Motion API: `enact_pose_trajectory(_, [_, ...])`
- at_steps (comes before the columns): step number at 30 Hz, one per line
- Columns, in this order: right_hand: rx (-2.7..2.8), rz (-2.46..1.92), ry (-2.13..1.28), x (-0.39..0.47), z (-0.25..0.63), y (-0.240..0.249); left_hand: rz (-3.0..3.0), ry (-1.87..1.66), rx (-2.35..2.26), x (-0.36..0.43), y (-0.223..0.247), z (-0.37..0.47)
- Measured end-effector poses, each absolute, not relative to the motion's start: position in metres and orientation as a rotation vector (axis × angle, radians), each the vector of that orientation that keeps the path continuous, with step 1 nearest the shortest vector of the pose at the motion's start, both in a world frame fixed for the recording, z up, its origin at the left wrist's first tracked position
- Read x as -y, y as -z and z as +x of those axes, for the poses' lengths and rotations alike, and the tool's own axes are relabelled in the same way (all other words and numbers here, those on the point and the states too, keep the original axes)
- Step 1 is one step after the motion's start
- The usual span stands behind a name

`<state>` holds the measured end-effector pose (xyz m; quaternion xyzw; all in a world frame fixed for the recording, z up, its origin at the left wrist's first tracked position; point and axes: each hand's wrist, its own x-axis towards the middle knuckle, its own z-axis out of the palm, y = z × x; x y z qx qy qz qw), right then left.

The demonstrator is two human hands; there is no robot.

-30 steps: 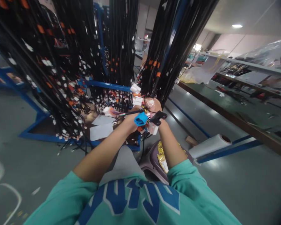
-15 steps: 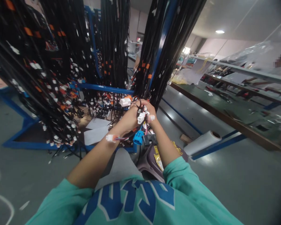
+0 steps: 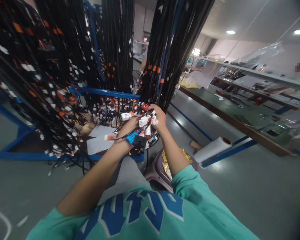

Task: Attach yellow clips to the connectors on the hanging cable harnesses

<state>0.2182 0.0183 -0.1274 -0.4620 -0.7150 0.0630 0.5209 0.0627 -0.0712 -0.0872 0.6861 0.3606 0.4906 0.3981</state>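
A bunch of wire harness ends with white connectors (image 3: 143,121) is between my two hands. My right hand (image 3: 160,116) curls round the bunch from the right, its fingers closed on the wires. From the left, my left hand (image 3: 133,122) holds the same bunch, though connectors cover most of its fingers. A blue connector (image 3: 131,137) and a black connector (image 3: 140,141) dangle over my left wrist. A red connector (image 3: 145,107) shows at the top of the bunch. One white and orange connector (image 3: 109,137) sticks out leftward on its lead.
Thick black harnesses (image 3: 120,43) hang from a blue rack (image 3: 110,92) ahead and to the left. Paper sheets (image 3: 98,144) lie on its base. Below my right forearm is a stool (image 3: 155,168) with yellow packets. A film roll (image 3: 212,150) and a long table (image 3: 230,106) stand right.
The connectors have shifted and spread between my hands; the blue and black ones swung left over my left wrist. A red connector now shows. The view has turned slightly.
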Motion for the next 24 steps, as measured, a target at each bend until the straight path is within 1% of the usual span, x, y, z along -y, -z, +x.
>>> enact_pose_trajectory(2, [1.714, -1.128, -0.116, -0.020, 0.220, 0.131, 1.679, -1.226, -0.919, 0.096, 0.089, 0.051])
enact_pose_trajectory(5, [1.741, -1.133, -0.081, -0.022, 0.222, 0.134, 1.358, -1.213, -0.935, 0.124, 0.092, 0.041])
enact_pose_trajectory(9, [1.818, -1.143, -0.029, -0.024, 0.223, 0.137, 1.136, -1.334, -0.942, 0.133, 0.100, 0.035])
enact_pose_trajectory(15, [2.034, -1.137, 0.016, -0.025, 0.233, 0.128, 1.242, -1.417, -0.991, 0.123, 0.101, 0.028])
enact_pose_trajectory(18, [2.044, -1.149, 0.014, -0.016, 0.266, 0.125, 1.266, -1.453, -0.931, 0.114, 0.095, 0.030])
enact_pose_trajectory(20, [1.956, -1.223, -0.060, -0.006, 0.303, 0.134, 1.234, -1.489, -0.873, 0.106, 0.090, 0.034])
enact_pose_trajectory(22, [1.805, -1.352, -0.163, 0.011, 0.346, 0.158, 1.206, -1.527, -0.844, 0.098, 0.087, 0.038])
enact_pose_trajectory(24, [1.596, -1.568, -0.250, 0.034, 0.390, 0.191, 1.210, -1.565, -0.843, 0.092, 0.087, 0.042])
